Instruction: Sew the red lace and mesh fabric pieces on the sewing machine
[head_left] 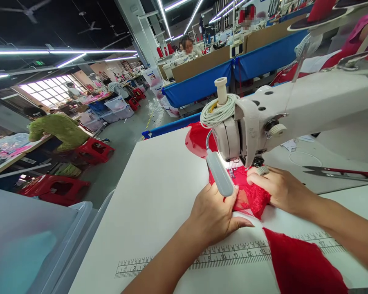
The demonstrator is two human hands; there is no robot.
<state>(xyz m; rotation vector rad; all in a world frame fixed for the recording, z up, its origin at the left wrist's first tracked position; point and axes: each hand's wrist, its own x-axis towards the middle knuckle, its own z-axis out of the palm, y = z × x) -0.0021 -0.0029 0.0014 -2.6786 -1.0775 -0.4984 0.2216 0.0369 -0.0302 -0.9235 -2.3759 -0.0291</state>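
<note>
Red lace fabric (256, 198) with a sheer part lies under the needle area of a white sewing machine (233, 134). My left hand (213, 210) rests flat on the left side of this fabric, thumb stretched out to the right; its fingertips are partly hidden behind a grey lamp (220, 173). On the other side, my right hand (277, 188) grips the fabric's edge, fingers closed, close to the presser foot (232, 173). More sheer red fabric (199, 141) spreads behind the machine head. A separate dark red piece (300, 261) lies at the table's front.
A printed ruler (214, 257) runs along the white table (147, 183). Thread snips (340, 173) with a red handle lie at right. Plastic bins (43, 241) stand at lower left, near red stools (57, 190). A person in a green top (59, 130) sits at another table.
</note>
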